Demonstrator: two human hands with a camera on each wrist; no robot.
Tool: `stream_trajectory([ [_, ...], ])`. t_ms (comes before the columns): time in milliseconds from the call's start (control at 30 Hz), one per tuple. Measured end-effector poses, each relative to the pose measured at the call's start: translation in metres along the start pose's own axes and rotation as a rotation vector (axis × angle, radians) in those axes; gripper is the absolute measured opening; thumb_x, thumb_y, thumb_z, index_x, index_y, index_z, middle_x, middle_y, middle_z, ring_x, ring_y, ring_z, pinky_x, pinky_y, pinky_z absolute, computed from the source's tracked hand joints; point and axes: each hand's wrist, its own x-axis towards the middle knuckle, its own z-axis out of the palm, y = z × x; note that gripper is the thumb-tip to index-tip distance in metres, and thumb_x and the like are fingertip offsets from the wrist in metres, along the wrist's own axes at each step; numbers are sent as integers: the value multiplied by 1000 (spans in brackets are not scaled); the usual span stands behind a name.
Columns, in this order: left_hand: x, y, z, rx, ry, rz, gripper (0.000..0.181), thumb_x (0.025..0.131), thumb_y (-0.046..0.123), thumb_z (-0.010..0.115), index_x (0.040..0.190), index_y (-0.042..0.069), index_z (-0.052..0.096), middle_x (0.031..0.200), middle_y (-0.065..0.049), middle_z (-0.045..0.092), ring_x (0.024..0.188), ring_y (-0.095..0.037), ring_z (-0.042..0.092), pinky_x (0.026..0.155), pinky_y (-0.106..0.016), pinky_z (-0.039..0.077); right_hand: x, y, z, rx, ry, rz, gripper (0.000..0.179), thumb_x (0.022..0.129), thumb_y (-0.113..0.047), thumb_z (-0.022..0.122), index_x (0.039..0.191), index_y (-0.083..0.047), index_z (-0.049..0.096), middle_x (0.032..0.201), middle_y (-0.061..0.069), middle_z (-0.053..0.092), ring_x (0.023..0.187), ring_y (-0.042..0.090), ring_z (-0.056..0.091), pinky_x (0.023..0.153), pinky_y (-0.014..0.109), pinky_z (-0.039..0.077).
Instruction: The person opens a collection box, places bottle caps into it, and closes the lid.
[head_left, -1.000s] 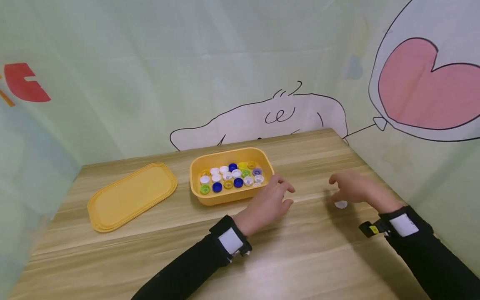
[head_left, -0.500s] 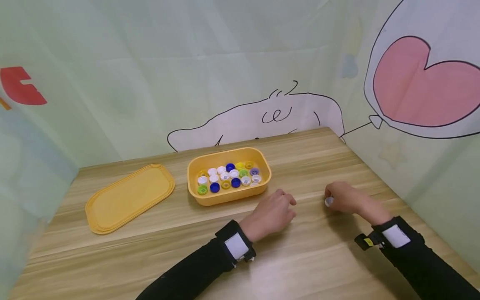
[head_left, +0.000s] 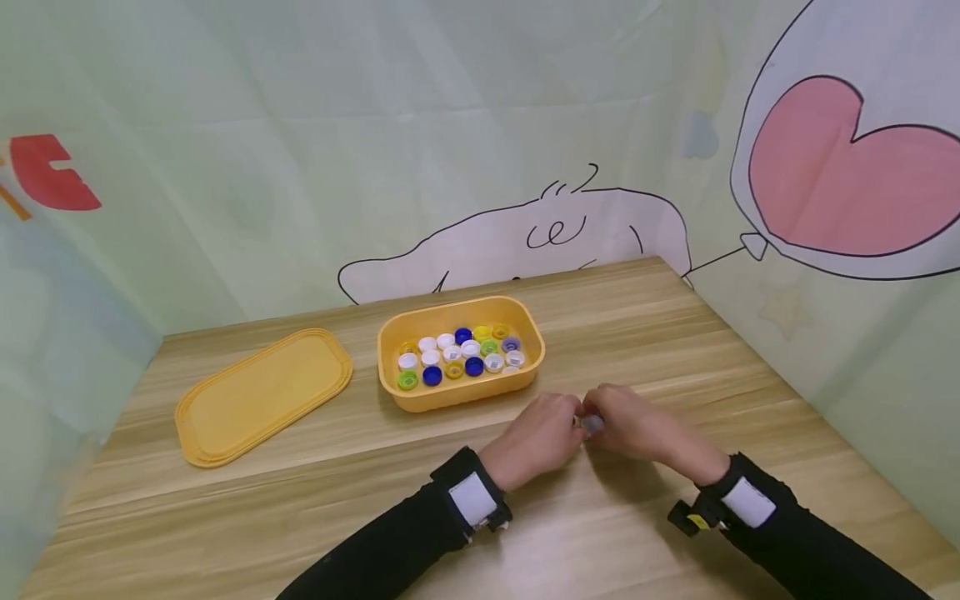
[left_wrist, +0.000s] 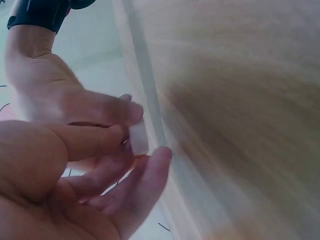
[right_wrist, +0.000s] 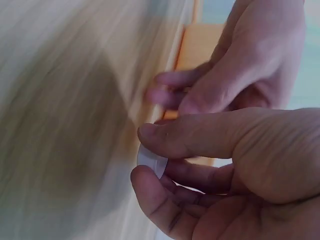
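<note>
A small whitish bottle cap [head_left: 592, 424] is pinched between the thumb and fingers of my right hand [head_left: 637, 427]; the right wrist view shows the cap [right_wrist: 150, 159] at the fingertips, with its round edge facing out. My left hand [head_left: 536, 440] has come up against the right one, its fingers loosely bent. In the left wrist view, the left hand [left_wrist: 95, 172] has its thumb and fingertips right beside the cap [left_wrist: 138, 139], with a gap between them. Both hands stay low over the wooden table [head_left: 337, 508].
A yellow plastic box [head_left: 459, 402] behind the hands holds several white, blue, green and yellow caps in rows. To its left lies a flat yellow lid [head_left: 264, 396]. Printed cloth [head_left: 450, 142] hangs along the table's back and sides.
My right hand picked the white cap up from the table and carried it left to my left hand. The left hand dropped slightly away from the box rim.
</note>
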Motion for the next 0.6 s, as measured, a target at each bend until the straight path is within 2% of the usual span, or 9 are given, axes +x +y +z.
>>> stream_trajectory([
  [100, -2, -3, -2, -36, 45, 0, 6, 94, 9, 67, 88, 7, 67, 71, 4, 55, 64, -10, 51, 55, -19, 39, 4, -10, 1, 0, 34, -19, 16, 80, 2, 77, 81, -4, 62, 76, 0, 55, 71, 14, 49, 64, 31, 45],
  [267, -6, -12, -14, -116, 100, -7, 7, 96, 6, 65, 90, 6, 69, 71, 4, 54, 63, -8, 50, 54, -19, 39, 16, -23, -4, 1, 67, -52, 17, 78, 5, 78, 84, -2, 64, 78, 1, 57, 73, 15, 51, 65, 31, 47],
  [400, -11, -17, -34, -182, 127, -5, 7, 95, 1, 65, 96, 3, 71, 78, 2, 57, 71, -10, 52, 61, -19, 42, 28, -33, -13, 30, 95, -96, 19, 77, 8, 79, 90, 0, 67, 80, 2, 59, 73, 16, 52, 65, 31, 48],
  [500, -13, -22, -52, -174, 199, 19, 6, 94, 0, 67, 97, 3, 71, 83, 0, 58, 79, -13, 53, 68, -21, 44, 40, -41, -21, 42, 140, -142, 21, 79, 11, 76, 96, 3, 67, 82, 5, 59, 74, 18, 53, 65, 31, 49],
  [600, -15, -28, -71, -181, 263, 9, 4, 95, 3, 68, 96, 2, 71, 84, -2, 58, 81, -15, 52, 70, -23, 44, 55, -48, -28, 50, 190, -200, 24, 80, 14, 71, 102, 7, 67, 85, 9, 62, 75, 21, 56, 66, 33, 51],
])
